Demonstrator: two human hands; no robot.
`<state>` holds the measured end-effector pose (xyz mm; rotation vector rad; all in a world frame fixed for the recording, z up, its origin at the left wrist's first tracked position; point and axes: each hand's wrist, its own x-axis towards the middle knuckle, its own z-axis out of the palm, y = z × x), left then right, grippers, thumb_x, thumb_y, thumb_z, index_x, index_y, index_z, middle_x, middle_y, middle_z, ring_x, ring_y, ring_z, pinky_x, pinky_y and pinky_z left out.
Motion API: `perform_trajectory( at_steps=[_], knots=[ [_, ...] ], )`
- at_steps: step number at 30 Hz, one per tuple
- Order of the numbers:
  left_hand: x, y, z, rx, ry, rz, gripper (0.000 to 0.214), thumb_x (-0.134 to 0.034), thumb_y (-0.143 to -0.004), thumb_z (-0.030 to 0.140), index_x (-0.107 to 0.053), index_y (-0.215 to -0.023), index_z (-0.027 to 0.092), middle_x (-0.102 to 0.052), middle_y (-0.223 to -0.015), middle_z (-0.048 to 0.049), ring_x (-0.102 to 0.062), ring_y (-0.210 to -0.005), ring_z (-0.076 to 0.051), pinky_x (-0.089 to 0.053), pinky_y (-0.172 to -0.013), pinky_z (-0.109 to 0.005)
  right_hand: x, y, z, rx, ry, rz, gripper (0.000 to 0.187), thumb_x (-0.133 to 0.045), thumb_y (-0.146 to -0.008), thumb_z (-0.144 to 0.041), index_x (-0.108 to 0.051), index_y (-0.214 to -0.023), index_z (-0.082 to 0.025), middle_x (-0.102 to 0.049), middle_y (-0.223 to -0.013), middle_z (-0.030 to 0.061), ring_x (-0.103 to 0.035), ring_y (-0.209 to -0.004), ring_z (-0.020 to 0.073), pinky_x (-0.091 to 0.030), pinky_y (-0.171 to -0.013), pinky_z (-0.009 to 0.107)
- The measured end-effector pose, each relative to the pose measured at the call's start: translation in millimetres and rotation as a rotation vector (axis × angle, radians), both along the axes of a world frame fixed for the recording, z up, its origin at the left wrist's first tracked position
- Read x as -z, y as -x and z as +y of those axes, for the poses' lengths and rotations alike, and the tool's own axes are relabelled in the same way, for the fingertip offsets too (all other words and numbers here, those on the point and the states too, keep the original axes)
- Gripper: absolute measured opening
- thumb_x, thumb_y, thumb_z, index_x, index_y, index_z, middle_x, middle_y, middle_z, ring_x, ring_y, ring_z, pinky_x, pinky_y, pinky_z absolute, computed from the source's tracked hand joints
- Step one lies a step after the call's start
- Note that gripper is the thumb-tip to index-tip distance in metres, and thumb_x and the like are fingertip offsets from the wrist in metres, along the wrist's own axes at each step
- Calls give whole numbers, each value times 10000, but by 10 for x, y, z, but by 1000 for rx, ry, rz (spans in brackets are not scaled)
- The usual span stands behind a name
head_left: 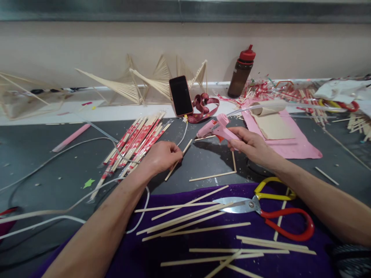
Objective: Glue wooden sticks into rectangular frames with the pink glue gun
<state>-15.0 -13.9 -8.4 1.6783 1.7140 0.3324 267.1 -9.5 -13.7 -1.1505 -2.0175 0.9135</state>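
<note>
My left hand (166, 155) pinches a wooden stick (188, 146) at about its middle, held slanted just over the dark table. My right hand (246, 142) is wrapped round the handle of a pink glue gun (216, 127). The gun's nozzle points left, close to the upper end of that stick. Below the gun, a frame of joined sticks (213, 177) lies on the table; its left side is open. The gun hides part of the frame's far side. Fingers of my left hand cover the middle of the held stick.
Scissors (251, 204) and loose sticks (205, 229) lie on purple cloth (174, 243) nearest me. Wrapped chopsticks (136, 143) are at left, crossed by cables. Behind stand a phone (181, 95), a bottle (241, 73) and stick structures (121, 88). Pink paper (301, 146) lies at right.
</note>
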Motion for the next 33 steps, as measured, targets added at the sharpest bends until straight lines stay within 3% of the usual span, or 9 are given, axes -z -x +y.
perform_trajectory(
  at_steps=[5,8,14,22,27,33],
  knots=[
    [58,-23,8,-140,168,-366,31,-545,-714,187,-552,-696,163,-574,-527,26,-480,-360,-71,-329,-341,-171,6,5,-1,3,75,99,381,-494,-879,-357,-512,-1233,-215,-613,-975,43,-589,-787,140,-491,-655,263],
    [74,-41,12,-180,168,-456,139,-539,-723,147,-566,-859,160,-592,-586,32,-480,-352,-61,-337,-324,-163,35,0,9,-9,76,98,384,-491,-881,-364,-509,-1239,-224,-612,-986,42,-592,-796,143,-500,-673,274],
    [73,-59,-10,-145,171,-453,171,-495,-709,96,-562,-856,152,-553,-522,50,-429,-291,-61,-321,-285,-169,63,-14,23,4,23,9,406,-476,-890,-375,-487,-1269,-227,-612,-1060,53,-602,-819,167,-487,-706,303],
    [118,-73,6,-150,166,-458,156,-500,-704,103,-555,-837,162,-539,-511,60,-414,-283,-58,-302,-278,-171,-30,41,-45,24,-205,-266,415,-458,-886,-332,-467,-1274,-181,-655,-1005,66,-607,-818,211,-451,-686,313],
    [130,-69,11,-157,172,-458,153,-527,-707,118,-555,-848,171,-548,-525,66,-413,-289,-47,-303,-297,-168,-28,77,-60,-3,-268,-289,392,-445,-883,-298,-466,-1261,-200,-619,-1163,87,-616,-891,226,-461,-750,340],
    [139,-71,20,-164,168,-459,169,-517,-696,112,-558,-851,165,-551,-524,57,-425,-295,-58,-308,-295,-175,12,71,-48,-17,-312,-293,382,-438,-884,-277,-465,-1255,-194,-609,-1180,84,-615,-905,218,-463,-776,341]
  ],
)
